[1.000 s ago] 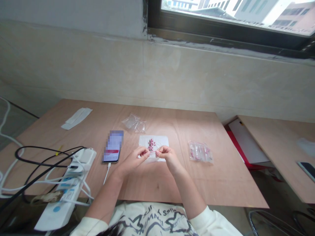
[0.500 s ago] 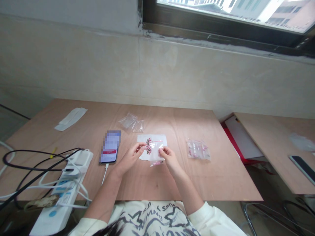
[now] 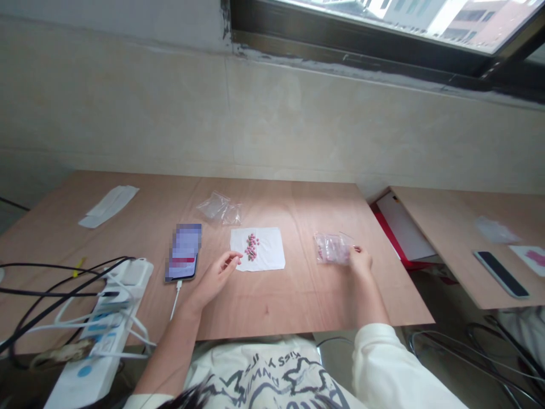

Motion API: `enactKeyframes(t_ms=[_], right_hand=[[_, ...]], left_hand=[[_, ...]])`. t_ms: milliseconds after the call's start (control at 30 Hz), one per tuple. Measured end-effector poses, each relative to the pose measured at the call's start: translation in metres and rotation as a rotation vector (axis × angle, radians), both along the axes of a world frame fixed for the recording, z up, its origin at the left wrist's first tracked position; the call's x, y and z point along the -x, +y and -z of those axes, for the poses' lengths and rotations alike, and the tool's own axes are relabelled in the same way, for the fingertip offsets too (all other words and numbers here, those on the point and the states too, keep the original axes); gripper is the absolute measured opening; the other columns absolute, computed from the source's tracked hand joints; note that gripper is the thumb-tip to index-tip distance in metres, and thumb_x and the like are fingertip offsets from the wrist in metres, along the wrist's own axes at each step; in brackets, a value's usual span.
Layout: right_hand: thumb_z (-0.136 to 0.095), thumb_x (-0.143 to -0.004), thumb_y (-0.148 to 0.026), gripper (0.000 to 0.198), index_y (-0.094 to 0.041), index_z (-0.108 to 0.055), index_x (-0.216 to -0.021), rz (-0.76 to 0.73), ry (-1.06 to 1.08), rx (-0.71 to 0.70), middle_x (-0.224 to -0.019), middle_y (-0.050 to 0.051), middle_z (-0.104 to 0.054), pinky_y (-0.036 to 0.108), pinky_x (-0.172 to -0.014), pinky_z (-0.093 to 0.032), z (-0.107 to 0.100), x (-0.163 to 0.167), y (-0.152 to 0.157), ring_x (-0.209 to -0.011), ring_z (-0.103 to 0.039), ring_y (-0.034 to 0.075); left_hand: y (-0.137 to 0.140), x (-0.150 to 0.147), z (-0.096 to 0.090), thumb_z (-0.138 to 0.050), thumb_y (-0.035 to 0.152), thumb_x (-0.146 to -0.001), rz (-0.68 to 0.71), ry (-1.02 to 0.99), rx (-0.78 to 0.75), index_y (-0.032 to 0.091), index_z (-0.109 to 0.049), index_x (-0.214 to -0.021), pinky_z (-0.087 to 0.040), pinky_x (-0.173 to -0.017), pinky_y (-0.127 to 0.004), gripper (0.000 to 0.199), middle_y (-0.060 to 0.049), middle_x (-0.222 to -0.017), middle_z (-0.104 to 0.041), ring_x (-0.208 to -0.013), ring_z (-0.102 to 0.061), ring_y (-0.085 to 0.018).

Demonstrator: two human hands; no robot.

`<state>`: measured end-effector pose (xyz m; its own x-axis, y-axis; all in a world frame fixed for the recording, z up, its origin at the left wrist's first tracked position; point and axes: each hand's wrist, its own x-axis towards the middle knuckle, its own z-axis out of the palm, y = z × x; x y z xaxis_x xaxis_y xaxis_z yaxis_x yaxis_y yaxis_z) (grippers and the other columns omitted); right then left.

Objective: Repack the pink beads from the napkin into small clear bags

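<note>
On the table, a small pile of pink beads [image 3: 251,247] lies on the left half of a white paper sheet [image 3: 272,253]. My left hand [image 3: 222,268] rests at the sheet's left edge, fingers loosely bent beside the beads, with nothing visible in it. Over to the right, a group of clear zip bags [image 3: 334,248] holds small pinkish pieces. My right hand [image 3: 360,258] is closed at the right end of that group, its fingers pinching a plastic bag. Motion blur softens this hand, and the fingertips are partly hidden.
Behind the sheet lie clear plastic bags [image 3: 219,208]. To the left are a charging phone [image 3: 184,253], a white strip [image 3: 109,207] and a power strip [image 3: 100,335] with tangled cables. A neighbouring table [image 3: 451,244] at right carries another phone [image 3: 501,274].
My right hand has moved right from the sheet to the group of bags, and the bag it held over the sheet is gone from there. My left hand stays beside the beads.
</note>
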<state>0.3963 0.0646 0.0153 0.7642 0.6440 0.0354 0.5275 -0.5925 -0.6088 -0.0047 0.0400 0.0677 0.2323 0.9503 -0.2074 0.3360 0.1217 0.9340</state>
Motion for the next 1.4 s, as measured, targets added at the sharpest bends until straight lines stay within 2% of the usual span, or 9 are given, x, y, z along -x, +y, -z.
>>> enactKeyframes(t_ms=[133, 333, 500, 633, 800, 967, 1133, 1267, 1400], right_hand=[[-0.048, -0.063, -0.026, 0.012, -0.015, -0.053, -0.067, 0.056, -0.032, 0.057, -0.068, 0.008, -0.057, 0.037, -0.073, -0.037, 0.006, 0.018, 0.000, -0.076, -0.052, 0.024], [-0.044, -0.068, -0.025, 0.017, -0.015, -0.052, -0.079, 0.229, -0.190, -0.087, -0.094, 0.016, -0.052, 0.041, -0.082, -0.031, -0.024, 0.039, -0.002, -0.096, -0.043, 0.029], [-0.045, -0.067, -0.027, 0.015, -0.016, -0.049, -0.076, -0.037, -0.088, -0.375, -0.075, 0.007, -0.049, 0.036, -0.075, -0.035, -0.031, 0.084, 0.006, -0.077, -0.046, 0.021], [-0.047, -0.067, -0.033, 0.021, -0.016, -0.049, -0.079, -0.367, 0.315, -0.320, -0.071, 0.002, -0.047, 0.031, -0.064, -0.038, -0.019, 0.139, 0.013, -0.064, -0.044, 0.016], [-0.052, -0.063, -0.031, 0.022, -0.018, -0.049, -0.080, -0.453, 0.614, -0.239, -0.072, 0.002, -0.049, 0.029, -0.058, -0.040, -0.011, 0.182, 0.014, -0.060, -0.046, 0.015], [-0.055, -0.061, -0.032, 0.020, -0.020, -0.049, -0.076, -0.437, 0.700, -0.233, -0.067, 0.000, -0.050, 0.028, -0.055, -0.040, -0.002, 0.181, 0.014, -0.057, -0.047, 0.014], [-0.056, -0.058, -0.029, 0.019, -0.019, -0.049, -0.073, -0.365, 0.723, -0.223, -0.063, 0.000, -0.049, 0.026, -0.047, -0.038, -0.003, 0.172, 0.015, -0.051, -0.046, 0.013], [-0.059, -0.059, -0.036, 0.024, -0.017, -0.055, -0.073, -0.431, 0.811, -0.212, -0.067, 0.003, -0.055, 0.026, -0.049, -0.039, -0.024, 0.180, 0.011, -0.056, -0.049, 0.014], [-0.050, -0.069, -0.051, 0.042, -0.015, -0.059, -0.089, -0.616, 1.221, -0.155, -0.088, 0.010, -0.061, 0.030, -0.059, -0.045, -0.053, 0.202, 0.004, -0.073, -0.056, 0.018]], left_hand=[[0.001, 0.003, 0.002, -0.041, 0.040, -0.079, -0.005, 0.007, -0.010, 0.018, -0.053, -0.096, -0.040, -0.070, -0.024, 0.030, -0.003, -0.089, -0.059, -0.083, -0.054, -0.016], [0.012, 0.014, 0.002, -0.040, 0.039, -0.079, -0.052, 0.074, -0.046, 0.017, -0.052, -0.094, -0.041, -0.071, -0.025, 0.030, -0.003, -0.089, -0.059, -0.080, -0.054, -0.015], [0.041, 0.026, 0.014, -0.042, 0.032, -0.077, -0.134, 0.226, -0.184, 0.016, -0.054, -0.088, -0.043, -0.072, -0.028, 0.024, -0.004, -0.086, -0.058, -0.078, -0.054, -0.016], [0.084, 0.031, 0.029, -0.043, 0.018, -0.072, -0.204, 0.350, -0.414, 0.016, -0.054, -0.097, -0.037, -0.090, -0.034, 0.027, -0.008, -0.104, -0.054, -0.101, -0.049, -0.019], [0.134, 0.035, 0.048, -0.043, 0.007, -0.068, -0.299, 0.522, -0.421, 0.014, -0.049, -0.111, -0.016, -0.102, -0.046, 0.044, -0.012, -0.122, -0.048, -0.120, -0.034, -0.026], [0.147, 0.042, 0.057, -0.041, 0.003, -0.065, -0.265, 0.516, -0.411, 0.015, -0.058, -0.100, -0.030, -0.096, -0.042, 0.040, -0.009, -0.110, -0.059, -0.106, -0.050, -0.023], [0.144, 0.045, 0.038, -0.037, 0.007, -0.073, -0.276, 0.485, -0.432, 0.016, -0.059, -0.101, -0.029, -0.098, -0.040, 0.037, -0.006, -0.107, -0.062, -0.102, -0.054, -0.020], [0.123, 0.037, 0.005, -0.038, 0.012, -0.077, -0.345, 0.374, -0.530, 0.019, -0.060, -0.102, -0.023, -0.102, -0.039, 0.034, -0.002, -0.109, -0.061, -0.101, -0.055, -0.016], [0.075, 0.016, -0.014, -0.040, 0.015, -0.079, -0.010, 0.218, -0.526, 0.022, -0.060, -0.100, -0.022, -0.103, -0.041, 0.030, -0.001, -0.106, -0.062, -0.102, -0.054, -0.016]])
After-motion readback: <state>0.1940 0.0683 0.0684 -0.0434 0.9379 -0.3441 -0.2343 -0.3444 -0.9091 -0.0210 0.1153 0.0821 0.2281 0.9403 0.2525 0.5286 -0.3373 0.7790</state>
